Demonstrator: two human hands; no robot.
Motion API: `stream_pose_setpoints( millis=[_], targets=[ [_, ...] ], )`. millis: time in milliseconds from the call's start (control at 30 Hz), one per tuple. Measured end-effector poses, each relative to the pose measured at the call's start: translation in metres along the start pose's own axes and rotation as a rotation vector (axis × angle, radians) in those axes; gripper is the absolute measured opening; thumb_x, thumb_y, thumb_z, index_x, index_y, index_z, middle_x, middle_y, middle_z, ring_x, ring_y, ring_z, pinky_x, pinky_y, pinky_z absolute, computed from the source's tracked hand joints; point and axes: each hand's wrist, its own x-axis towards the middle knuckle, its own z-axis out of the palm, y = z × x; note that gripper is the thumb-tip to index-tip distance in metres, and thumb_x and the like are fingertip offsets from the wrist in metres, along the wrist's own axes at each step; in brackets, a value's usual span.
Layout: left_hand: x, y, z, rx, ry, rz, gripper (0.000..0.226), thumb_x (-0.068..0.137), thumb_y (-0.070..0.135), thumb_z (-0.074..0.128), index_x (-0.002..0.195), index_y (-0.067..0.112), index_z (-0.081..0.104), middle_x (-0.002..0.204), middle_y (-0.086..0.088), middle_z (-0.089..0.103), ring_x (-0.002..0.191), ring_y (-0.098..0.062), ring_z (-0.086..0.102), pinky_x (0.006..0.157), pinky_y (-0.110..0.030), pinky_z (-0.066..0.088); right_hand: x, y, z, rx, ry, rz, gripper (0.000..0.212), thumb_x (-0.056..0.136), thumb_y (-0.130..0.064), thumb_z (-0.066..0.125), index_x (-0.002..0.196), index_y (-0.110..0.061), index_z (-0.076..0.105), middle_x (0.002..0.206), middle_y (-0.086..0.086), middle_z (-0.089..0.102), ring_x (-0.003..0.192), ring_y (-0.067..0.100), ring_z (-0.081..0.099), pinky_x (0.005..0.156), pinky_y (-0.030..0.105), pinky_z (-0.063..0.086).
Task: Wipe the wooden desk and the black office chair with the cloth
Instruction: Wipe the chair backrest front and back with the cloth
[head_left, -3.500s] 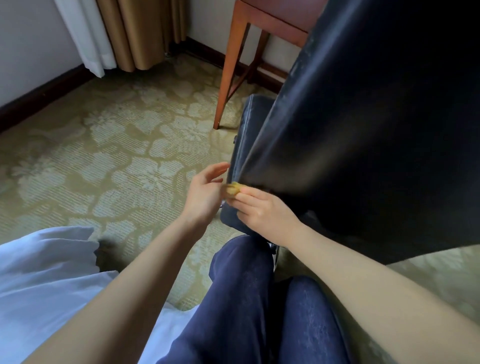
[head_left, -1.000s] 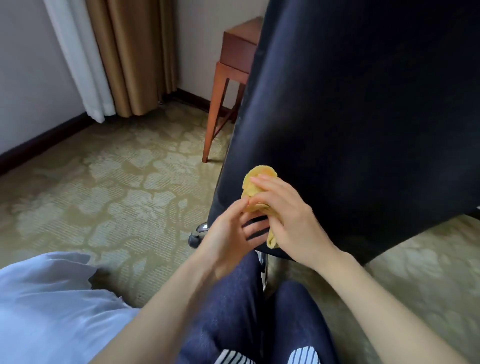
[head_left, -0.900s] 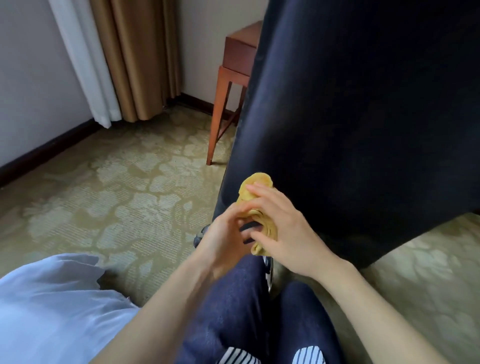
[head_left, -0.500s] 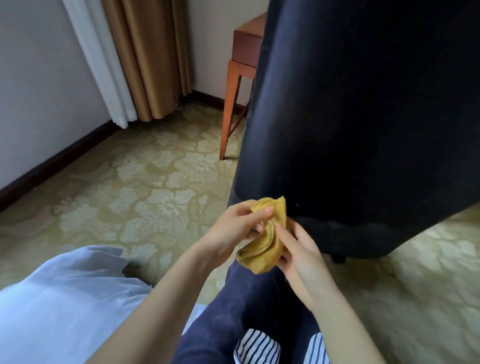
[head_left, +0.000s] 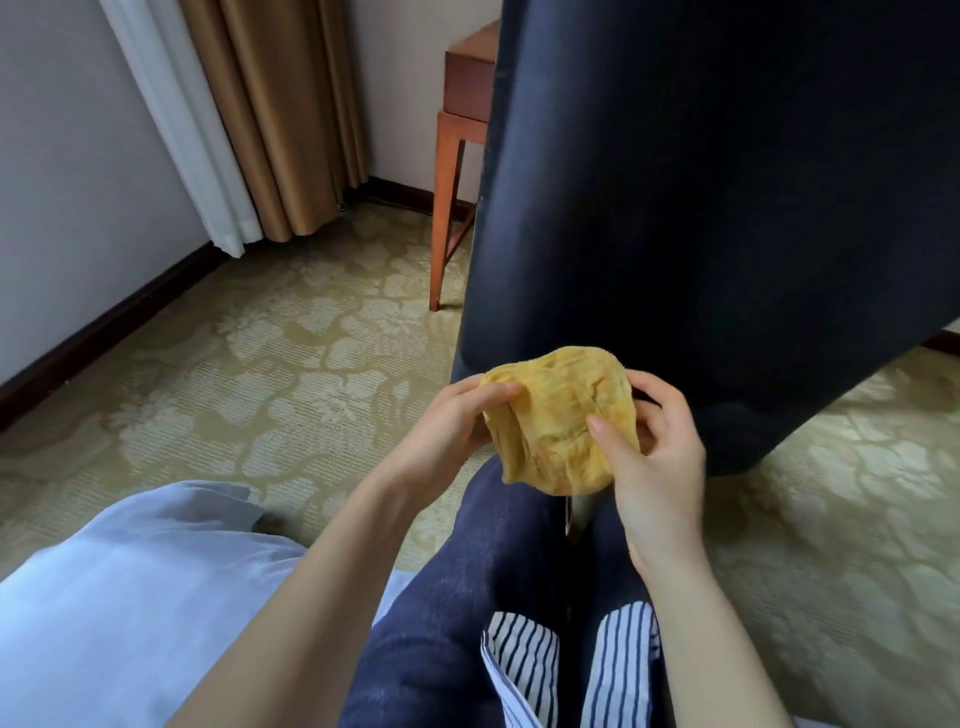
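A crumpled yellow cloth (head_left: 561, 415) hangs between both hands just above my knees. My left hand (head_left: 447, 431) pinches its left edge with thumb and fingers. My right hand (head_left: 654, 452) grips its right side, thumb on the front. Directly behind the cloth rises the back of the black office chair (head_left: 701, 208), filling the upper right; the cloth is off its surface. A corner and one leg of the wooden desk (head_left: 457, 135) show behind the chair's left edge.
Patterned green carpet (head_left: 249, 374) spreads to the left and right. Tan and white curtains (head_left: 260, 119) hang in the back corner along a dark baseboard. White bedding (head_left: 119, 592) lies at lower left; my legs in dark trousers sit below the hands.
The cloth has come off the chair back and been spread wider between both hands. The view has tilted up, showing more of the chair back and desk.
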Motion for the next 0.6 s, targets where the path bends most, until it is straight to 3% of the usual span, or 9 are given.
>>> stream_pose_setpoints(
  millis=[100,167,267,367,433,500,600],
  targets=[
    [-0.006,-0.005,0.010,-0.120,-0.016,-0.039,0.031,0.097,0.022,0.048,0.120,0.003,0.059,0.107,-0.011,0.070,0.096,-0.021,0.068,0.074,-0.029,0.055,-0.008,0.000,0.004,-0.273,0.080,-0.142,0.041,0.084,-0.010,0.068,0.113,-0.033,0.053,0.101,-0.019,0.058,0.098,0.003,0.058,0.084,0.027,0.052],
    [-0.006,-0.006,0.012,-0.160,0.007,-0.063,0.037,0.099,0.026,0.048,0.127,0.003,0.053,0.118,-0.014,0.066,0.109,-0.027,0.064,0.087,-0.041,0.054,-0.011,0.002,0.005,-0.325,0.036,-0.157,0.042,0.084,-0.018,0.069,0.117,-0.035,0.050,0.105,-0.022,0.055,0.102,0.004,0.056,0.087,0.030,0.051],
    [-0.005,-0.007,0.009,-0.217,-0.003,-0.073,0.031,0.100,0.029,0.044,0.118,0.007,0.057,0.113,-0.011,0.069,0.105,-0.025,0.066,0.082,-0.040,0.055,-0.018,0.009,0.009,-0.333,-0.067,-0.128,0.054,0.080,-0.036,0.071,0.127,-0.039,0.043,0.124,-0.018,0.047,0.116,0.001,0.046,0.096,0.028,0.043],
    [0.001,-0.006,0.006,-0.255,-0.043,-0.085,0.033,0.100,0.030,0.044,0.119,0.006,0.057,0.113,-0.015,0.067,0.103,-0.027,0.065,0.084,-0.041,0.054,-0.026,0.017,0.018,-0.530,-0.108,-0.279,0.062,0.074,-0.044,0.075,0.126,-0.042,0.042,0.140,-0.017,0.034,0.126,0.005,0.035,0.099,0.026,0.037],
    [0.005,-0.008,0.004,-0.238,-0.061,-0.093,0.032,0.100,0.029,0.044,0.117,0.005,0.056,0.106,-0.014,0.067,0.096,-0.025,0.065,0.082,-0.039,0.052,-0.026,0.027,0.028,-0.623,-0.088,-0.360,0.060,0.071,-0.042,0.078,0.122,-0.035,0.048,0.137,-0.014,0.040,0.123,0.009,0.039,0.096,0.030,0.043],
    [0.008,-0.010,0.004,-0.195,-0.064,-0.084,0.028,0.100,0.027,0.045,0.114,0.006,0.056,0.097,-0.008,0.070,0.088,-0.019,0.068,0.074,-0.032,0.055,-0.022,0.032,0.031,-0.554,-0.059,-0.310,0.055,0.069,-0.034,0.082,0.115,-0.031,0.052,0.125,-0.015,0.049,0.115,0.010,0.047,0.093,0.037,0.048],
    [0.021,-0.014,-0.007,-0.261,-0.047,-0.085,0.033,0.100,0.023,0.045,0.124,0.002,0.053,0.104,-0.015,0.068,0.092,-0.022,0.067,0.076,-0.034,0.056,-0.006,0.041,0.038,-0.347,-0.138,-0.164,0.050,0.069,-0.027,0.082,0.108,-0.035,0.053,0.114,-0.020,0.049,0.112,0.008,0.051,0.093,0.029,0.047]
  ],
)
